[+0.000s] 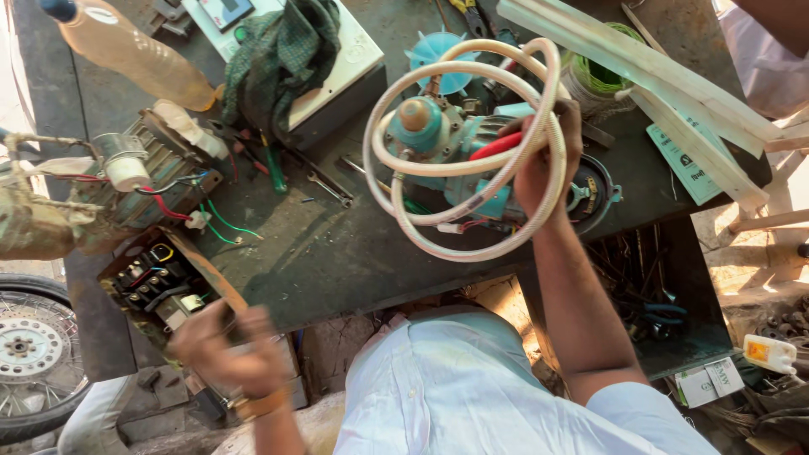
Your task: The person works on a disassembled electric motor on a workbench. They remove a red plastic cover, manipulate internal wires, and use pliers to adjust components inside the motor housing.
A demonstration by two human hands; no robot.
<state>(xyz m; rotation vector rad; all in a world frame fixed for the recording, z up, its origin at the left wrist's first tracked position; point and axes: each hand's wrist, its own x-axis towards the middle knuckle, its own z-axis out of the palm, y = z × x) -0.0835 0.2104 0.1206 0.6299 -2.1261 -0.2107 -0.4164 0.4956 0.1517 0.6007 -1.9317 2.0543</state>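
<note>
The right hand (539, 164) grips a coiled white hose (459, 152) above the teal pump (447, 139), while the left hand (223, 350) blurs near left

Hard daylight falls from the right, washing out the ground past the workbench's (337, 253) right edge and glaring on the white slats (674, 76). Deep shadow lies under the front edge. The left hand (223, 350) is motion-blurred; the bottle (135, 55) bends with corner distortion.

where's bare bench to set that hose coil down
Bare dark bench lies at the near edge, between the wired motor and the teal pump, below the spanner. The back is crowded: white box, cloth, bottle, white strips.
</note>
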